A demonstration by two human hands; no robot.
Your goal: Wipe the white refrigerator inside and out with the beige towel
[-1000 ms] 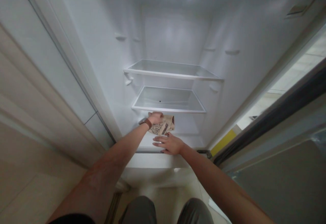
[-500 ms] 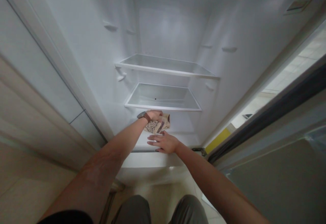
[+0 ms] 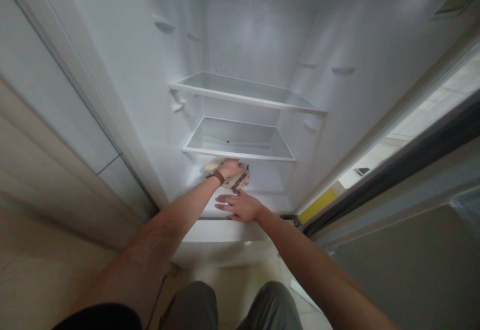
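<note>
On the floor of a white fridge interior lies a beige cloth with a dark pattern (image 3: 240, 179), bunched up. My left hand (image 3: 230, 168), with a brown watch strap at its wrist, is on top of the cloth and grips it, just below the front edge of the lower shelf (image 3: 240, 155). Part of the cloth sticks out to the left of the hand, and the fingertips are partly hidden. Closer to me, my right hand (image 3: 242, 206) rests with fingers spread at the front of the fridge floor, a ring on one finger. It is close to the cloth's near edge.
A second glass shelf (image 3: 247, 90) with a white rim spans the fridge above the lower one. Small shelf supports (image 3: 343, 70) stick out of the side walls. At right stands the open door with its dark seal (image 3: 412, 162); a yellow strip (image 3: 318, 206) shows beside it.
My left hand has turned and shifted slightly, and the cloth is more bunched, now spreading left of the wrist. My right hand stays almost where it was. The view has tilted a little.
</note>
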